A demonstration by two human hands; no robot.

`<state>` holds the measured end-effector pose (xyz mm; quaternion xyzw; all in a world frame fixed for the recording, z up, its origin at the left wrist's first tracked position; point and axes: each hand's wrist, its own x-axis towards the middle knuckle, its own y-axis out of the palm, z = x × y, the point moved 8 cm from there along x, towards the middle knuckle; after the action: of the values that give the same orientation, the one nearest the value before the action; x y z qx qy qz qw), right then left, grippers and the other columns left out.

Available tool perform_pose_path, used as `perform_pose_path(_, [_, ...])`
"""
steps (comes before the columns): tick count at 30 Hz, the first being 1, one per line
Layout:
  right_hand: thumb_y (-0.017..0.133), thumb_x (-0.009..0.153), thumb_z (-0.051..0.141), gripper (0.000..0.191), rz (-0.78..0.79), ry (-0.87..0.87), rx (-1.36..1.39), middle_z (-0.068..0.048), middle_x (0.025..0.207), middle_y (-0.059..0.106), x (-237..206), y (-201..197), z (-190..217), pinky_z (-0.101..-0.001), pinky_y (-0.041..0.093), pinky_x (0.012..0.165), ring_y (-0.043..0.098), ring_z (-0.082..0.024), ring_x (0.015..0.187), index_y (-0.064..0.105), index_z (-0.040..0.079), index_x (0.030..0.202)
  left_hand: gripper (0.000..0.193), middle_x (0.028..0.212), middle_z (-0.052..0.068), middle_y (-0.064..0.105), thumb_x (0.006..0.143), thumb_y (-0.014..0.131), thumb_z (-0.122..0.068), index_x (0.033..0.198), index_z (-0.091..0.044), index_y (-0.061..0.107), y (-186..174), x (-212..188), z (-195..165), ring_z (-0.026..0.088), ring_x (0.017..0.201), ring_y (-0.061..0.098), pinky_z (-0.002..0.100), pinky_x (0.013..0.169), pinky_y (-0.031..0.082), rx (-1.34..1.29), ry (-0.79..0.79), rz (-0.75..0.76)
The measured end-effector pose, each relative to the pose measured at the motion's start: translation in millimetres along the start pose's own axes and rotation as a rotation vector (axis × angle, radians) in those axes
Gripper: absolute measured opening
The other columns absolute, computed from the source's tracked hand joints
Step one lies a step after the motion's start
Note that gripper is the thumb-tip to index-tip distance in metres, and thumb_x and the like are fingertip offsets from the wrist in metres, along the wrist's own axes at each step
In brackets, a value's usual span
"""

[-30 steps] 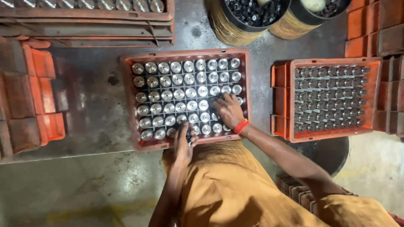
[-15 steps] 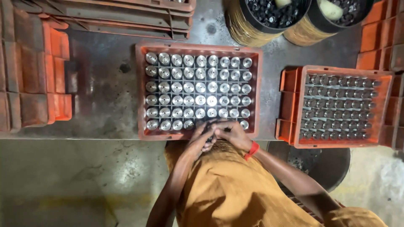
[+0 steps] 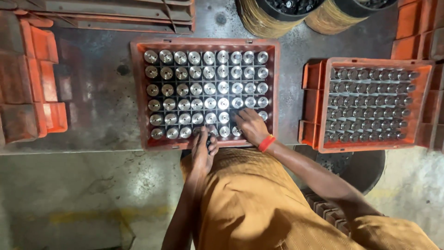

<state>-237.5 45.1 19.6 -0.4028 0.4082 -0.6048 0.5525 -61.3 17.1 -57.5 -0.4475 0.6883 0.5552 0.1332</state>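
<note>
Right hand [image 3: 251,126] flat, fingers spread over metal cylinders [image 3: 210,88] at crate's [image 3: 138,92] 5 o'clock corner; left hand [image 3: 203,148] curled at 6 o'clock rim, grip unclear.

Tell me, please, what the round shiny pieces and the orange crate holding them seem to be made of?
The round silvery cylindrical pieces look like machined metal: bright, polished tops that glint under the light. The orange rectangular crate appears to be moulded plastic, matte and grimy, with a dark divider grid inside. The right hand and left hand rest at its near edge.
</note>
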Motion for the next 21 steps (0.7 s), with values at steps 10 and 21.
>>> perform_pose_path(10, [0.075,0.088,0.018,0.037,-0.109,0.321,0.488,-0.013,0.097,0.076,-6,-52,-13,-0.0372,0.055,0.078,0.070,-0.026,0.087,0.073,0.002,0.121,0.044,0.084,0.001,0.052,0.108,0.047,-0.030,0.151,-0.020,0.049,65,-6,-3,0.005,0.062,0.041,0.020,0.052,0.033,0.240,-0.041,0.166])
perform_pose_path(21, [0.079,0.087,0.014,0.022,-0.056,0.498,0.589,-0.008,0.092,0.077,-33,-27,-16,-0.0334,0.056,0.077,0.069,-0.018,0.085,0.077,0.004,0.106,0.026,0.080,0.003,0.058,0.107,0.051,-0.027,0.124,-0.009,0.059,31,4,7,0.010,0.060,0.049,0.022,0.049,0.035,0.042,-0.160,-0.028])
